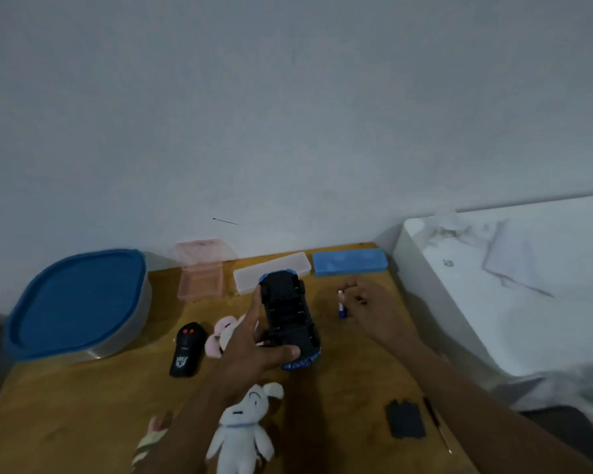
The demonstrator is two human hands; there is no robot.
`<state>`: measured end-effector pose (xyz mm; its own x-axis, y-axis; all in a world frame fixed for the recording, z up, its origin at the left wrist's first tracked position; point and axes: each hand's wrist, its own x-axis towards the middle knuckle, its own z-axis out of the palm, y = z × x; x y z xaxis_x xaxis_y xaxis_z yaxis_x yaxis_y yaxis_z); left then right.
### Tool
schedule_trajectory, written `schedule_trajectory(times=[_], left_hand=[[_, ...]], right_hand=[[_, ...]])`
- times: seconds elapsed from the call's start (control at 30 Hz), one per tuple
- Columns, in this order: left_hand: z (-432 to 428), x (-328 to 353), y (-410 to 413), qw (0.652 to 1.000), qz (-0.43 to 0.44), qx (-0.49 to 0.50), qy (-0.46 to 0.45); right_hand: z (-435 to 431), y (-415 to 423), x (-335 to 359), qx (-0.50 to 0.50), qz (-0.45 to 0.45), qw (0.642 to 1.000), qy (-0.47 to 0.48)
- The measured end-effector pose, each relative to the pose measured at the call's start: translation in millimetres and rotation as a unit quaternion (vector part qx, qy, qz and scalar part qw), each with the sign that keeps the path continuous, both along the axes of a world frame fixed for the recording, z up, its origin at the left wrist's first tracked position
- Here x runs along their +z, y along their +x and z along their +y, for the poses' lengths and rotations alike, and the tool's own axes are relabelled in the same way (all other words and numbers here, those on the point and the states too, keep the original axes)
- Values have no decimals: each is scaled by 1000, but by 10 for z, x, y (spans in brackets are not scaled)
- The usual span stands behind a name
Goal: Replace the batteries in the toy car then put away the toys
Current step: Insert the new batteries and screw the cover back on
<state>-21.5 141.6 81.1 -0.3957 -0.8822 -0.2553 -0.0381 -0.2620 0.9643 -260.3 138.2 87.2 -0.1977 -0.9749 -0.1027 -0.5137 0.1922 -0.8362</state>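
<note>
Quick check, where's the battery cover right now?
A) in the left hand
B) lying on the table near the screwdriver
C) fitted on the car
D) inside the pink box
B: the black battery cover lies flat on the table beside the screwdriver, apart from the upturned toy car.

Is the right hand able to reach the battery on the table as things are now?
Probably yes. The right hand lies open on the table just beside the battery, fingertips almost at it, with nothing between them. The left hand holds the toy car apart.
</note>
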Motion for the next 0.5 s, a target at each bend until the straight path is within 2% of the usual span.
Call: schedule_trajectory(times=[0.07,0.13,0.37,0.5], left_hand=[[-7,-22,-50,999,13,-43,-22],[21,-42,-100,997,15,-74,-25],[195,17,-160,994,10,-104,-42],[229,84,-122,994,6,-88,-65]], right_hand=[[214,30,150,-57,-77,995,-4],[440,50,268,-90,-104,990,-5],[780,234,543,-126,-66,989,-38],[686,429,576,-82,-40,995,-43]])
